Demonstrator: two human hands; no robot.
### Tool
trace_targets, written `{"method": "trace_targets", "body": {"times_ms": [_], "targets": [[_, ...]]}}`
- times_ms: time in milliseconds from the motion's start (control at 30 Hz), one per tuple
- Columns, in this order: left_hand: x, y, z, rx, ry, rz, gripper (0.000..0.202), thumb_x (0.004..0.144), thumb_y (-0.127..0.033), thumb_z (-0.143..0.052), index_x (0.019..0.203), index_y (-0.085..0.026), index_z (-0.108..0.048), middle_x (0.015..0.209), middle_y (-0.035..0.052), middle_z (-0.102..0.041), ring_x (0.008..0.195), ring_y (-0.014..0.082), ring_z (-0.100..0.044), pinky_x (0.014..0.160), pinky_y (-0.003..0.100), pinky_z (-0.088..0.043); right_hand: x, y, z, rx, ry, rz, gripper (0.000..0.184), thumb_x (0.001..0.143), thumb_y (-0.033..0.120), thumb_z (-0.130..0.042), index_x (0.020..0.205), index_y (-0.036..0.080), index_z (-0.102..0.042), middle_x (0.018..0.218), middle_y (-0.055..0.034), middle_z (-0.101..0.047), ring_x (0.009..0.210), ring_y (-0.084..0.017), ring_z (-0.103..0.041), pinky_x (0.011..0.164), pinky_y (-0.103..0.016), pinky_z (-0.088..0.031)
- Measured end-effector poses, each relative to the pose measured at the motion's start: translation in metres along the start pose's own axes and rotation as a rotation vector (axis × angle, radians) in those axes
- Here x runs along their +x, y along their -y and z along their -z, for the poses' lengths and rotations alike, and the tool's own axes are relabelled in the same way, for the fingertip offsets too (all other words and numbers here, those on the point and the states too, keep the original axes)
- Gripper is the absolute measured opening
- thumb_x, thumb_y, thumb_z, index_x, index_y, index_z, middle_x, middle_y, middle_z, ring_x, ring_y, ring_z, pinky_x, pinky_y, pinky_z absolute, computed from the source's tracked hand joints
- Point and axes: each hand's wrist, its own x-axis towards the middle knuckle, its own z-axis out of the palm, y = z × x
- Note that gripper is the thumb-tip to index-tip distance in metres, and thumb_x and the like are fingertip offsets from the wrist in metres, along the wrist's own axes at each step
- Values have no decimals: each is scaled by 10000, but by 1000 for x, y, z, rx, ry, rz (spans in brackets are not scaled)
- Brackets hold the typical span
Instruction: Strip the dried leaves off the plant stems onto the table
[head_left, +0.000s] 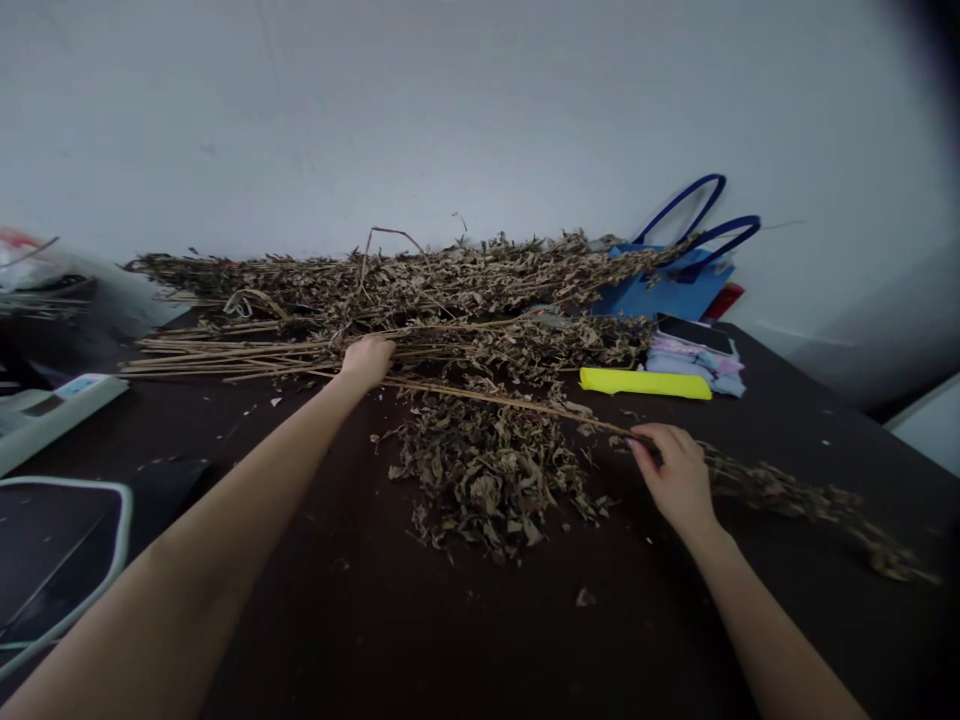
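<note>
My right hand (675,478) is closed in a pinch round a long dried plant stalk (517,402). Its leafy end (810,498) stretches away to the right, and its bare part runs left toward my left hand (367,362). That left hand is closed at the near edge of a bundle of dried stalks (225,358); its fingertips are hidden, and exactly which stalks it grips I cannot tell. Between and below my hands lies a heap of loose crumpled dried leaves (499,475) on the dark table (480,640).
More leafy dried stalks (465,275) are piled along the wall. At the right are a blue bag (664,295), a yellow strip (645,383) and a phone (694,334) on folded cloth. A white power strip (64,405) and a pale frame (124,530) occupy the left.
</note>
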Motion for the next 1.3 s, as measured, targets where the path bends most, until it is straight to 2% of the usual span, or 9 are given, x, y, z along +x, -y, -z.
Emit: {"method": "trace_targets", "body": {"times_ms": [200, 367, 467, 667, 767, 900, 1067, 1167, 1300], "targets": [[7, -1, 17, 124, -21, -62, 150, 761, -161, -495, 765, -157, -645, 887, 128, -656, 849, 267, -604, 694, 326, -436, 0, 1, -2, 15, 2, 7, 174, 876, 302, -450, 939, 215, -587, 932, -70, -619, 874, -235, -551, 777, -374, -399], [3, 2, 44, 225, -130, -111, 202, 810, -175, -437, 843, -154, -636, 911, 126, -650, 937, 267, -555, 746, 339, -411, 1, -2, -7, 7, -3, -2, 185, 874, 291, -442, 923, 206, -599, 902, -66, -627, 842, -228, -560, 757, -369, -412], [-5, 2, 53, 274, -187, -131, 234, 838, -180, -403, 854, -143, -634, 910, 138, -646, 963, 285, -523, 772, 375, -380, 3, 2, -6, -3, -4, 1, 182, 873, 270, -441, 922, 204, -604, 898, -69, -628, 837, -230, -561, 755, -377, -423], [-19, 2, 56, 342, -227, -202, 234, 833, -122, -403, 800, -137, -634, 857, 126, -652, 942, 284, -505, 749, 381, -344, 27, 35, 6, 87, -124, 45, 203, 853, 231, -477, 1023, 207, -586, 1023, -90, -595, 973, -244, -527, 878, -411, -415], [-21, 1, 57, 364, -233, -236, 222, 825, -111, -417, 775, -132, -632, 840, 127, -652, 917, 287, -503, 720, 376, -335, 60, 61, 5, 212, -36, 160, 202, 872, 216, -441, 1019, 220, -580, 1027, -80, -596, 982, -231, -534, 890, -400, -422], [-24, -2, 57, 380, -234, -262, 226, 817, -89, -415, 775, -133, -633, 823, 130, -649, 894, 283, -499, 698, 373, -327, 113, 99, -16, 274, 136, 322, 268, 896, 186, -368, 1084, 208, -558, 1097, -83, -585, 1044, -225, -511, 915, -400, -412], [-30, -5, 55, 390, -226, -283, 199, 812, -84, -439, 771, -137, -626, 824, 128, -651, 870, 274, -496, 676, 364, -320, 161, 140, -67, 214, 315, 450, 326, 864, 141, -424, 1163, 211, -532, 1184, -61, -562, 1105, -227, -471, 950, -407, -382], [-36, -4, 56, 389, -221, -293, 186, 814, -92, -452, 775, -149, -625, 829, 120, -653, 867, 268, -491, 675, 363, -316, 176, 148, -96, 161, 390, 457, 366, 825, 125, -493, 1181, 204, -524, 1203, -79, -551, 1123, -250, -454, 917, -417, -403], [-46, 1, 58, 392, -222, -302, 158, 817, -114, -472, 788, -164, -619, 829, 111, -651, 874, 269, -482, 671, 365, -308, 189, 139, -117, 83, 456, 422, 369, 804, 122, -539, 1162, 212, -538, 1198, -92, -553, 1131, -262, -460, 899, -435, -407]]}}
